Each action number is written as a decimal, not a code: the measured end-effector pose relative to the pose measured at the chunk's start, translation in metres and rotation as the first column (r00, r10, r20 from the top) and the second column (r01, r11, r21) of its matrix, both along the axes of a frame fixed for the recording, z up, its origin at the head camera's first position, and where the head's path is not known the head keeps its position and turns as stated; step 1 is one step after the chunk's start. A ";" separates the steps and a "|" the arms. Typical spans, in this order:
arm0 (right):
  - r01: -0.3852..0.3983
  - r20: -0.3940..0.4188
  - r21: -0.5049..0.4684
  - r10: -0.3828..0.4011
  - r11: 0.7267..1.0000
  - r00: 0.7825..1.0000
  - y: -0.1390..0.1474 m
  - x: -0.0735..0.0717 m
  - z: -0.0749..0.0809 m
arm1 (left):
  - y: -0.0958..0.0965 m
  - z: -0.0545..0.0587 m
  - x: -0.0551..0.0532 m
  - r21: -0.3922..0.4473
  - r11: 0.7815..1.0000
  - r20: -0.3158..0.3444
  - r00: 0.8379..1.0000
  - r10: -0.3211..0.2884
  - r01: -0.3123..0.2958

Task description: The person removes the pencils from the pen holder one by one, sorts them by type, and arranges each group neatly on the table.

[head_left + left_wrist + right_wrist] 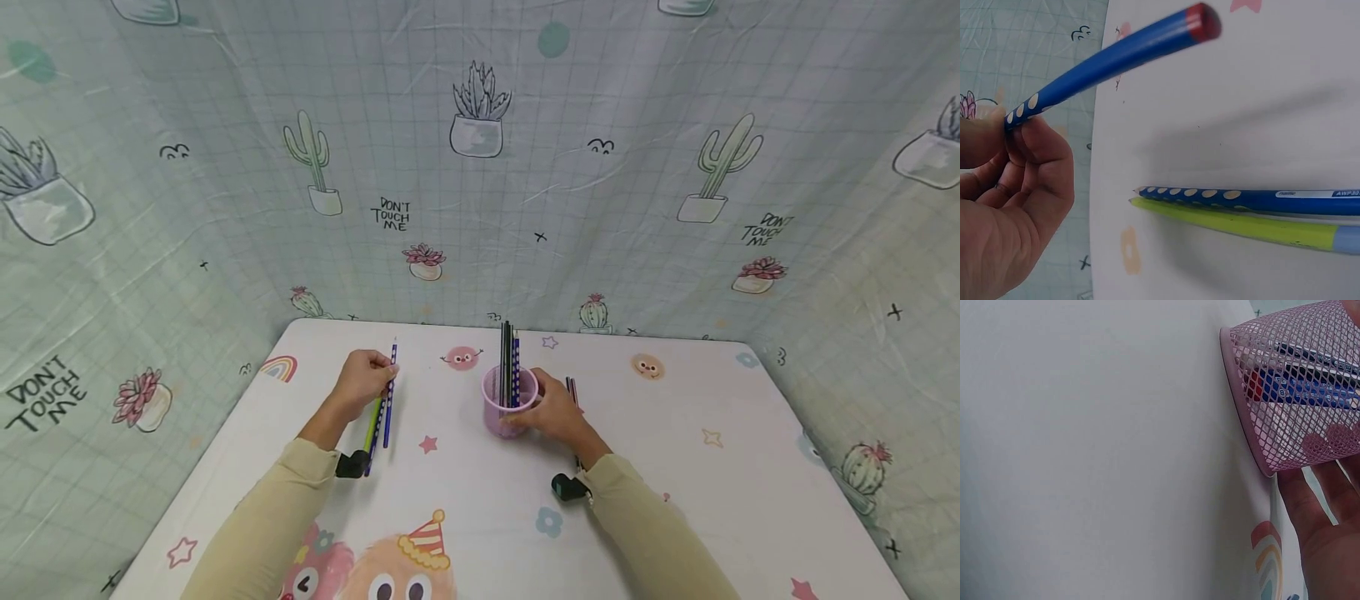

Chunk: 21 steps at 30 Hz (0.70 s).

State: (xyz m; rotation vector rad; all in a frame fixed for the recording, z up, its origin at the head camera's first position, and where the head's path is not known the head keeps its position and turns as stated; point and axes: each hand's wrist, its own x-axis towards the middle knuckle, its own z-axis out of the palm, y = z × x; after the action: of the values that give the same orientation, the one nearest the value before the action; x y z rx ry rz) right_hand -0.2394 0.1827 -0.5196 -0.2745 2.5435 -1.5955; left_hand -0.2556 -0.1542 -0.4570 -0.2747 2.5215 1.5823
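Note:
My left hand [363, 383] pinches a blue pencil [1116, 69] with pale dots between thumb and fingers, its red end toward the left wrist camera. Below that hand, a second dotted blue pencil [1272, 199] and a lime green pencil [1260, 228] lie side by side on the table. My right hand [555, 408] holds a pink mesh pen cup [495, 419] by its side, fingers around the wall. Several dark pencils and a dotted blue pencil [516, 367] stand in the cup. In the right wrist view, red and blue pencil ends show through the mesh wall [1260, 434].
Dark and reddish pencils [572, 390] lie beside the right wrist, partly hidden by it. The white table [480, 475] bears printed cartoon figures, stars and flowers. A cactus-patterned cloth [480, 208] hangs behind and along both sides.

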 end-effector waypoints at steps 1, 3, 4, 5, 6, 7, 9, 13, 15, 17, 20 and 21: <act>0.001 0.000 0.001 -0.001 1.000 1.000 0.000 0.000 0.000 | -0.001 -0.001 0.000 -0.009 1.000 0.000 1.000 -0.001 0.001; 0.003 0.000 0.000 -0.003 1.000 1.000 0.001 0.000 0.000 | -0.003 -0.004 -0.001 -0.023 1.000 0.003 1.000 0.005 -0.005; 0.003 -0.004 0.000 -0.003 1.000 1.000 0.001 -0.001 0.001 | -0.004 -0.005 -0.001 -0.029 1.000 0.004 1.000 0.006 -0.005; 0.003 -0.003 -0.001 -0.003 1.000 1.000 0.001 -0.001 0.001 | -0.005 -0.006 -0.002 -0.035 0.999 0.006 1.000 0.005 -0.005; 0.004 -0.002 -0.001 -0.004 1.000 1.000 0.001 -0.001 0.001 | -0.005 -0.006 -0.002 -0.041 0.999 0.006 1.000 0.005 -0.005; 0.005 -0.002 0.000 -0.005 1.000 1.000 0.001 -0.001 0.002 | -0.006 -0.007 -0.002 -0.045 0.999 0.009 1.000 0.007 -0.007; 0.007 -0.002 -0.001 -0.007 1.000 1.000 0.001 -0.001 0.002 | -0.007 -0.008 -0.002 -0.043 0.999 0.012 1.000 0.011 -0.010; 0.005 -0.008 -0.008 -0.005 1.000 1.000 0.001 -0.002 0.002 | -0.008 -0.011 0.000 -0.038 0.999 0.012 1.000 0.018 -0.018; 0.008 -0.010 0.001 -0.008 1.000 1.000 0.001 -0.002 0.001 | -0.008 -0.013 0.002 -0.041 0.999 0.018 1.000 0.018 -0.017; 0.008 0.000 -0.001 -0.008 1.000 1.000 0.001 -0.001 0.000 | -0.009 -0.015 0.004 -0.044 0.999 0.024 1.000 0.019 -0.018; 0.007 0.010 0.003 -0.007 1.000 1.000 0.002 0.000 -0.001 | -0.010 -0.020 0.007 -0.041 0.999 0.029 0.999 0.021 -0.020; 0.005 0.011 -0.002 -0.005 1.000 1.000 0.002 0.000 -0.001 | -0.011 -0.021 0.007 -0.039 0.999 0.025 0.999 0.021 -0.020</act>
State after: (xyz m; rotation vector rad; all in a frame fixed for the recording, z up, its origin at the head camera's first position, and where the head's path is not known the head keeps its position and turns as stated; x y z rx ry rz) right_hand -0.2395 0.1846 -0.5210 -0.2594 2.5361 -1.5971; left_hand -0.2488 -0.1649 -0.4783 -0.3248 2.5401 1.5288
